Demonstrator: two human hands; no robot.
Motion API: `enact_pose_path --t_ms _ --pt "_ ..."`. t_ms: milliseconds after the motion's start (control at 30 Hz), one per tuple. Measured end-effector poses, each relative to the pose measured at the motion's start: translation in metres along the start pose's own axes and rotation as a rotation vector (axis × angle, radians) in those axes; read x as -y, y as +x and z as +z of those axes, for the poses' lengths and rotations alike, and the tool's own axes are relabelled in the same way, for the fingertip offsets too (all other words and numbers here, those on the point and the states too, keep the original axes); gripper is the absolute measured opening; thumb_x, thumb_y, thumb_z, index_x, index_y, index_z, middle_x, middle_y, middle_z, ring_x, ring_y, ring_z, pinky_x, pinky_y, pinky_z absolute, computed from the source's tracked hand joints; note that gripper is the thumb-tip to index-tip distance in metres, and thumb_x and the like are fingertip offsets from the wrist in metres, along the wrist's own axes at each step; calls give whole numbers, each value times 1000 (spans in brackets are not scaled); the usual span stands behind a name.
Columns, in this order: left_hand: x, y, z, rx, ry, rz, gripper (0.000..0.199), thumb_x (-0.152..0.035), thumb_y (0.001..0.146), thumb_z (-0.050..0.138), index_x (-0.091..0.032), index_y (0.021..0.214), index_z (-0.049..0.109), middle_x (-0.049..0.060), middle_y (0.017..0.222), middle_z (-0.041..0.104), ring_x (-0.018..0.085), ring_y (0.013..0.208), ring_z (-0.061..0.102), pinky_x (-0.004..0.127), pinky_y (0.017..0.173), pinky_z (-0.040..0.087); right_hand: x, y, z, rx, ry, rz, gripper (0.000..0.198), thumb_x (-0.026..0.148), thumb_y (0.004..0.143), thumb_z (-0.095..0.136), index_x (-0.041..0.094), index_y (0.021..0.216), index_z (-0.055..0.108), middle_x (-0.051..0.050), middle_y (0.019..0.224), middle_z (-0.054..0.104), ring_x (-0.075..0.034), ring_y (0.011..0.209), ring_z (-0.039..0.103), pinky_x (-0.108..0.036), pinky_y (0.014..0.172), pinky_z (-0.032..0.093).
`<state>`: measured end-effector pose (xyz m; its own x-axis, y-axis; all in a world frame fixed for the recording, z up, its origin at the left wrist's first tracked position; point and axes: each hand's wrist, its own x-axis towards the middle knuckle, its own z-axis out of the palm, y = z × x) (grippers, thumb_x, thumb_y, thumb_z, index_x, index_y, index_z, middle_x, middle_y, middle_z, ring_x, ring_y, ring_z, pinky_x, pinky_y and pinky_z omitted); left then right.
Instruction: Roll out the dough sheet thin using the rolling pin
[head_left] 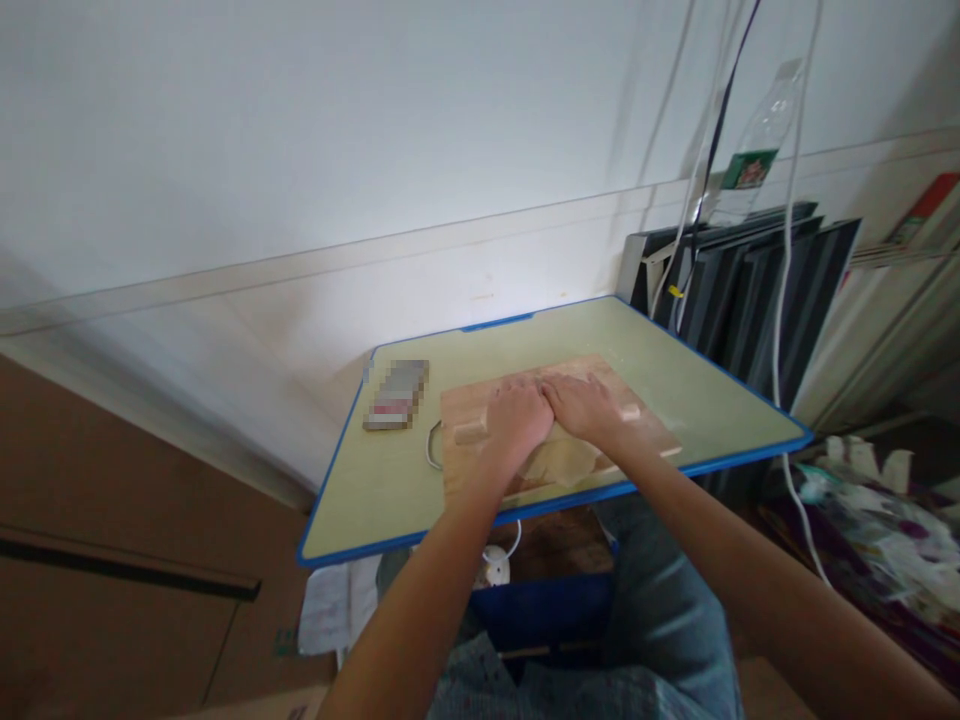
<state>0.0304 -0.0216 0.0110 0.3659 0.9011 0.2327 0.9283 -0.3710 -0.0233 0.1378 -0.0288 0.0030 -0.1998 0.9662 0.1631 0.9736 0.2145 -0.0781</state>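
A wooden rolling pin lies across a wooden cutting board [469, 470], with its left end [471, 432] and right end [631, 411] showing. Both of my hands cover its middle and press down side by side, thumbs almost meeting. My left hand [519, 410] is closed over the left part of the pin, and my right hand [581, 402] is closed over the right part. A flat, pale sheet of dough [564, 462] spreads from under the pin toward the board's near edge. The part of the dough beneath my hands is hidden.
The board rests on a pale yellow folding table [360, 500] with a blue rim. A blurred-out flat object [397, 395] lies at the left, near the board's metal handle [433, 446]. Dark panels [750, 290], a plastic bottle [754, 150] and hanging cables [787, 250] stand at the right.
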Motion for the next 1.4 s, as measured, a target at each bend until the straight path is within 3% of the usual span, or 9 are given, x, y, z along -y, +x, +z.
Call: enact_pose_path --t_ms 167,433,600,700,833,933,1033,1200,1400 --pt "-6 -22 5 -123 -20 -50 27 -23 89 28 -16 91 55 7 94 61 20 95 53 32 78 41 7 -20 2 -79 -29 -8 41 23 91 20 17 97 60 -9 105 64 -22 100 56 -44 95 29" --pt "-15 -52 4 -135 -31 -55 24 -23 89 27 -17 96 49 6 85 61 20 82 56 34 73 40 16 -49 5 -252 51 28 40 26 90 24 18 85 63 -6 87 68 -18 85 59 -38 98 24" --pt "-19 -69 6 -208 -4 -34 26 -23 88 30 -14 106 48 9 99 59 22 93 53 37 81 37 18 -66 11 -352 73 -26 34 23 89 29 15 100 60 -8 105 64 -20 102 53 -38 100 23" --pt "-18 -68 6 -201 0 -31 26 -23 88 31 -14 104 49 8 97 60 22 91 54 37 81 37 18 -65 13 -366 78 -22 34 24 89 30 15 105 59 -8 112 61 -20 106 51 -38 101 21" --pt "-14 -50 7 -151 -22 -39 25 -23 88 29 -18 98 51 6 89 62 20 85 57 34 76 39 18 -49 7 -278 72 44 37 25 90 25 18 95 61 -8 101 65 -19 97 56 -38 98 23" --pt "-9 -32 7 -99 -29 -97 29 -25 89 26 -19 105 50 6 89 63 20 82 59 32 71 41 16 -31 0 -107 41 104 44 27 91 19 17 88 63 -10 93 67 -20 91 59 -40 96 25" --pt "-6 -17 5 -15 -39 -159 33 -28 89 23 -20 104 51 7 87 65 21 81 61 32 68 43 11 -15 -3 14 26 106 46 26 92 17 17 96 62 -12 101 65 -22 99 57 -44 95 27" --pt "0 5 -1 92 -85 -177 37 -29 90 23 -18 99 57 10 97 65 23 89 61 33 71 46 -1 10 0 80 46 17 39 23 90 23 19 111 57 -9 120 56 -21 112 48 -40 94 31" --pt "5 26 -9 200 -108 -171 36 -23 88 28 -15 99 61 12 103 64 22 92 61 32 75 47 -12 39 8 108 71 -34 38 19 87 30 25 114 57 -4 122 55 -17 112 48 -32 93 33"
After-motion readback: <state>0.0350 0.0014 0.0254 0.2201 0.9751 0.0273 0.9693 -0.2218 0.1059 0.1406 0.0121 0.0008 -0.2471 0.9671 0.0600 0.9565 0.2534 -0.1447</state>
